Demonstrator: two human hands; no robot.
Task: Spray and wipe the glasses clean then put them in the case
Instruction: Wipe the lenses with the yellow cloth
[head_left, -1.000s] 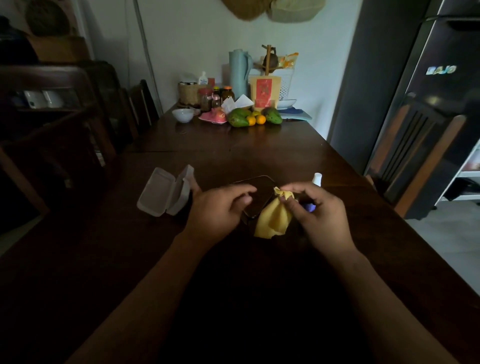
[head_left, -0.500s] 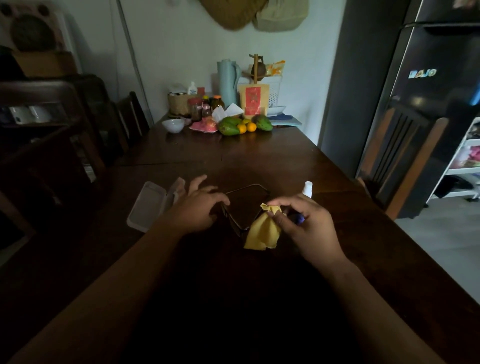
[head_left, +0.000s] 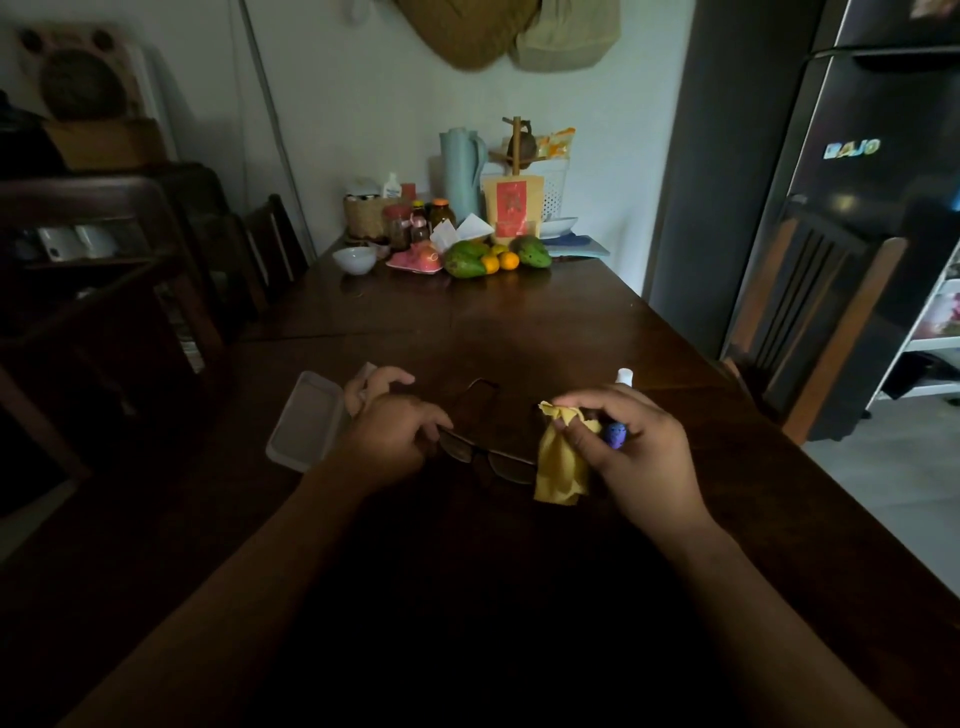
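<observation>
Dark-framed glasses (head_left: 485, 447) lie between my hands on the dark wooden table (head_left: 493, 332), arms unfolded and pointing away from me. My left hand (head_left: 389, 436) grips the frame at its left corner. My right hand (head_left: 628, 447) pinches a yellow cloth (head_left: 558, 467) that hangs down beside the right lens. A small spray bottle with a white cap (head_left: 625, 375) and a blue-purple part (head_left: 615, 435) stands behind my right hand, mostly hidden. The clear plastic case (head_left: 306, 421) lies open just left of my left hand.
At the far end of the table stand a white bowl (head_left: 354, 259), a pink plate (head_left: 415, 262), mangoes and oranges (head_left: 493, 260), jars and a blue jug (head_left: 460, 171). Dark chairs (head_left: 810, 322) flank the table. A black fridge (head_left: 883, 156) stands at the right.
My left hand has shifted left and down onto the frame's left corner, and the glasses now lie lower and flatter. My right hand keeps the yellow cloth by the right lens.
</observation>
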